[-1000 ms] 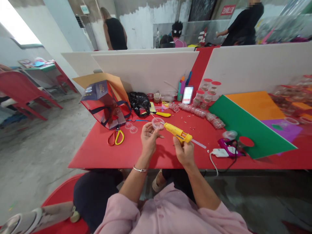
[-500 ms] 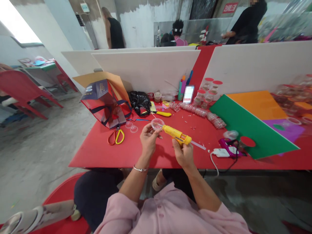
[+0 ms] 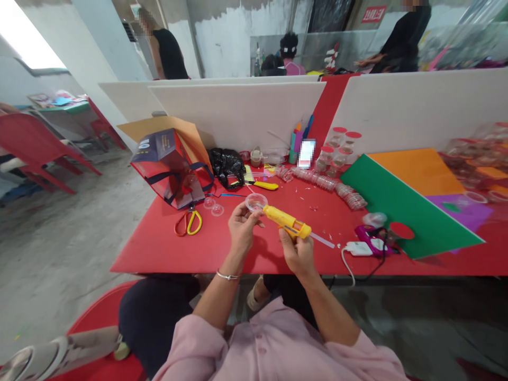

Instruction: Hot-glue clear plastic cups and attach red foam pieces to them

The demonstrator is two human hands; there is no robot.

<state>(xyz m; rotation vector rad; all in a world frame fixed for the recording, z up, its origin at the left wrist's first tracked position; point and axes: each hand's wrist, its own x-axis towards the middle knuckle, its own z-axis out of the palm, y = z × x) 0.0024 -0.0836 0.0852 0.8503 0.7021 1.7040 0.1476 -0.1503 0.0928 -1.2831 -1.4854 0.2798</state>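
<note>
Red table (image 3: 159, 256) with a lot going on, so I'll use the glue gun (image 3: 288, 221) as the landmark. It's up over the table, right hand (image 3: 298, 253) wrapped around its grip, glue stick (image 3: 323, 241) poking out the back. Left hand (image 3: 241, 227) is just left of it, fingertips pinching a clear cup (image 3: 256, 200). Nozzle looks to be right at the cup's rim, though see-through plastic makes the exact contact hard to call.

Left of the gun: two clear domes (image 3: 217, 210), then scissors (image 3: 188, 223), with a gift bag (image 3: 156, 159) behind those. Beyond the gun there's a yellow cutter (image 3: 265, 186), a black bag (image 3: 227, 166) and a propped phone (image 3: 306, 153). To its right, a power strip (image 3: 371, 238) sits by a leaning green board (image 3: 408, 211).

Out past the gun, white panels (image 3: 238, 106) wall off the far side, with co-workers beyond them; a red chair (image 3: 35, 140) is way off left on the concrete floor (image 3: 99, 217).

Edges: the near one runs just this side of the gun, both forearms crossing it, and a white cable (image 3: 348, 269) droops over it to the right. Moving room is mostly the red stretch between gun and scissors; the cutter and power strip hem in the other sides.
</note>
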